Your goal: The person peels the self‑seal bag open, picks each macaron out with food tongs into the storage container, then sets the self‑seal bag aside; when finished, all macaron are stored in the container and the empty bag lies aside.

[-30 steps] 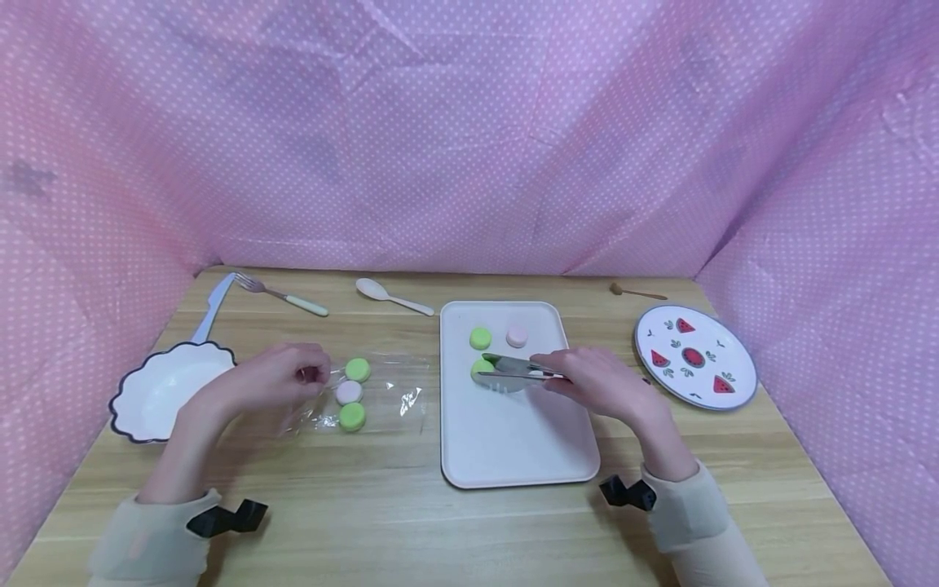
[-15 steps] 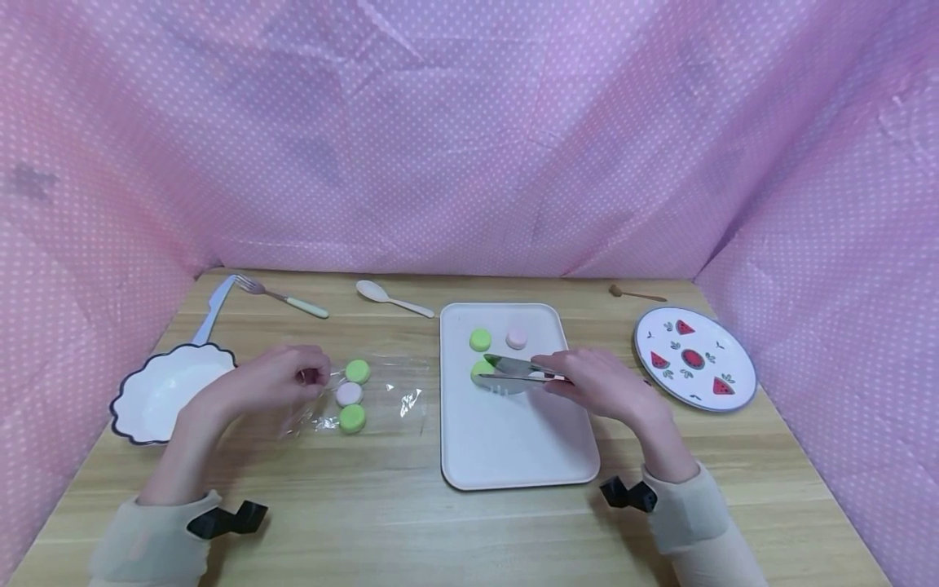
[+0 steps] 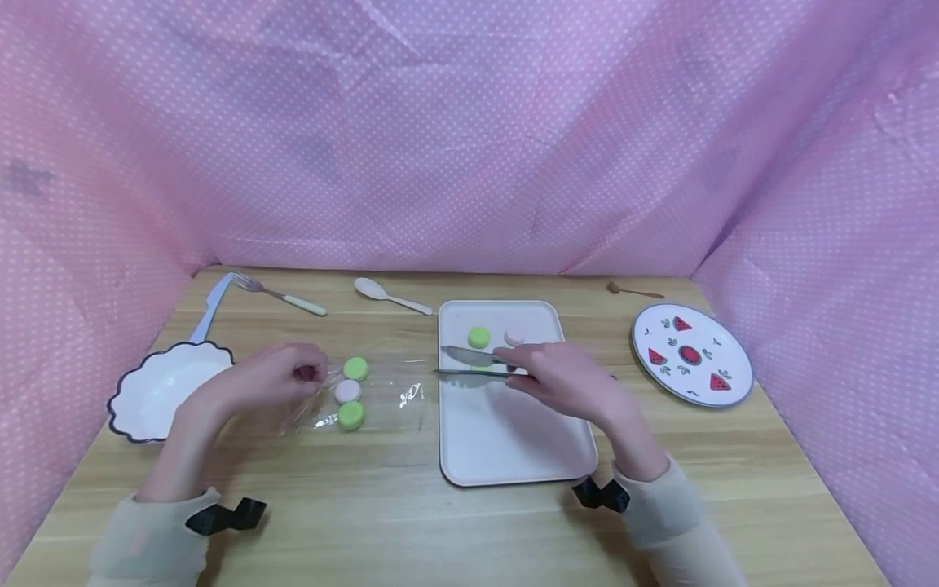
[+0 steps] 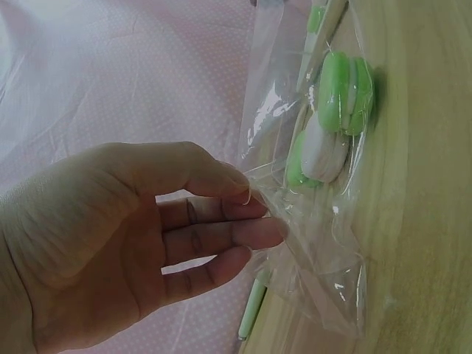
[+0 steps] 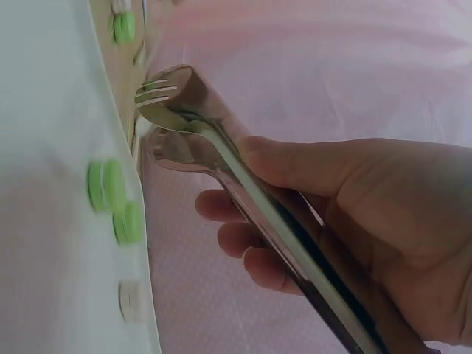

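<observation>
My left hand [image 3: 275,379] pinches the edge of a clear plastic bag [image 4: 276,96] between thumb and fingers. On the bag's area lie a green macaron [image 3: 356,368], a pale pink macaron [image 3: 348,392] and another green macaron [image 3: 350,416]. My right hand [image 3: 561,379] grips metal tongs [image 5: 258,199], one tip fork-shaped; they are spread apart with nothing between them. Their tips reach over the left rim of the white tray [image 3: 513,448]. On that tray are a green macaron [image 3: 478,337], a pink one [image 3: 515,335], and a second green one partly hidden by the tongs.
A scalloped white bowl [image 3: 165,387] stands at left, with a pale knife [image 3: 213,306] and a fork [image 3: 279,293] behind it. A light spoon [image 3: 392,296] lies at the back. At right are a watermelon-patterned plate [image 3: 689,383] and a small wooden stick [image 3: 638,292].
My right hand has moved left with the tongs, off the green macaron, which stays on the tray. The tongs have spread wider. My left hand keeps its place at the bag.
</observation>
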Motion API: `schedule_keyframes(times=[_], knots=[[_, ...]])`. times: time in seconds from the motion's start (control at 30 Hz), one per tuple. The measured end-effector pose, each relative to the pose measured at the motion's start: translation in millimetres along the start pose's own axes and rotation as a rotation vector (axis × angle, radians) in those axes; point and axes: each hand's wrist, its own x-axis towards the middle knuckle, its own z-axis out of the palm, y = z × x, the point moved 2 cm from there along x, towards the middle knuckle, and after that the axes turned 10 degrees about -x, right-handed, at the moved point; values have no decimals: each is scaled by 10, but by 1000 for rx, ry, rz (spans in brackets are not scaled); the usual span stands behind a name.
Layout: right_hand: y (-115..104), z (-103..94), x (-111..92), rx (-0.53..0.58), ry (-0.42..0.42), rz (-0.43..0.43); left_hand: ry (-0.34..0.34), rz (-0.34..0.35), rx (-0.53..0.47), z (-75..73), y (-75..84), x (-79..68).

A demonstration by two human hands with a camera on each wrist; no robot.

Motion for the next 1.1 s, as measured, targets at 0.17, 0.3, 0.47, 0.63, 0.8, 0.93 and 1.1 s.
schedule_keyframes(times=[0.17,0.3,0.47,0.63,0.8,0.93,1.1], knots=[[-240,61,181,17,-15,-77,-12,-7,-3,7,-6,-1],[-353,118,306,0,-4,-113,-18,-17,-16,1,9,2],[-457,192,461,-10,4,-160,-14,-15,-3,1,14,-2],[-532,222,581,-27,5,-150,5,6,12,7,7,1],[-597,235,658,-53,28,-127,22,16,22,12,26,8],[-630,271,716,-68,43,-119,41,41,48,25,65,18],[-666,283,757,-75,53,-78,67,93,72,39,89,35]])
